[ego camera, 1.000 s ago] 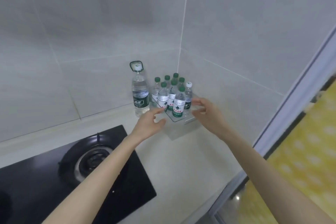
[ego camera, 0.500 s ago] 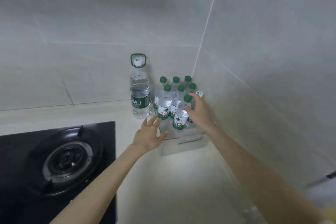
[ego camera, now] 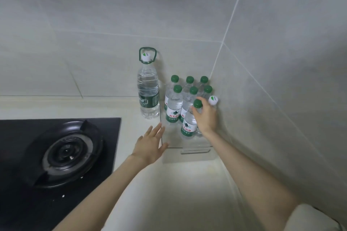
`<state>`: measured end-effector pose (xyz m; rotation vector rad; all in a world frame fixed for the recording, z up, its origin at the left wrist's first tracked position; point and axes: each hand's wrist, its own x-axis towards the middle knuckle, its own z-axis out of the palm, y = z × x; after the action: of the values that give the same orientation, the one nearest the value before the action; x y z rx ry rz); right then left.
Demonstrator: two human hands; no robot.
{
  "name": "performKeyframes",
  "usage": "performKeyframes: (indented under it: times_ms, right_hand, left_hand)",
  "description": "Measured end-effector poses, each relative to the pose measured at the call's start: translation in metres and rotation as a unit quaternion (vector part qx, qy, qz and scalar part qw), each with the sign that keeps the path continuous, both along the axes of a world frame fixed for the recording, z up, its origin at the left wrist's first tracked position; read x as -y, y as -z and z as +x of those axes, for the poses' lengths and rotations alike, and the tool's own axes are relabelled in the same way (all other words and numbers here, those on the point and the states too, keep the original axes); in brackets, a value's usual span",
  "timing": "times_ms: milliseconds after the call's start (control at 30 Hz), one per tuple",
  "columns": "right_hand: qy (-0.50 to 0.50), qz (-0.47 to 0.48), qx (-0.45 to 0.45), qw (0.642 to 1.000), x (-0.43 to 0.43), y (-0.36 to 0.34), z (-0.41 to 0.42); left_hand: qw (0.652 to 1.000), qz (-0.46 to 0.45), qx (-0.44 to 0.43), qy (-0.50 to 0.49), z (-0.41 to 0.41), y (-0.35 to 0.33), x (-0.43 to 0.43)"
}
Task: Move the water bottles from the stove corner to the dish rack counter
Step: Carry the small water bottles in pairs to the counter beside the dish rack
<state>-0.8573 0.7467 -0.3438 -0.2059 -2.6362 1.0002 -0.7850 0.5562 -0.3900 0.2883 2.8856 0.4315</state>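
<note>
My right hand [ego camera: 205, 117] grips the front green-capped water bottle [ego camera: 187, 125] near its neck; my left hand [ego camera: 150, 146] is spread just beside the clear tray [ego camera: 189, 156].

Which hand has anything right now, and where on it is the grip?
Right hand grips the front green-capped water bottle round its neck, just under the cap. Left hand holds nothing.

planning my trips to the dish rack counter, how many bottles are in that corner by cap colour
small green-capped bottles: 7
small white-capped bottle: 1
large white-capped bottle with green handle: 1
total: 9
</note>
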Motion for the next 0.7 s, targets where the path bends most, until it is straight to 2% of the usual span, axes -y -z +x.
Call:
performKeyframes:
  times_ms: [100, 267, 433, 567, 633, 700]
  right_hand:
    - [-0.004, 0.000, -0.003, 1.000, -0.001, 0.002, -0.003]
    - [-0.054, 0.013, 0.019, 0.998, -0.005, 0.000, 0.002]
    - [-0.075, -0.066, 0.012, 0.995, 0.000, -0.016, 0.013]
    - [-0.133, -0.100, -0.015, 0.986, 0.000, -0.044, 0.014]
    - [-0.162, -0.136, -0.038, 0.977, 0.006, -0.071, 0.021]
    - [-0.199, -0.172, -0.058, 0.963, 0.012, -0.095, 0.026]
  left_hand:
    - [1.000, 0.004, -0.005, 0.002, 0.001, 0.002, 0.001]
    - [0.998, -0.046, -0.020, 0.027, -0.001, -0.005, 0.003]
    - [0.999, -0.012, -0.012, 0.030, -0.002, -0.007, 0.006]
    - [0.995, 0.085, 0.044, 0.019, -0.009, -0.014, 0.014]
    - [0.981, 0.194, 0.027, 0.018, -0.014, -0.029, 0.015]
    - [0.951, 0.306, 0.002, 0.037, -0.018, -0.050, 0.012]
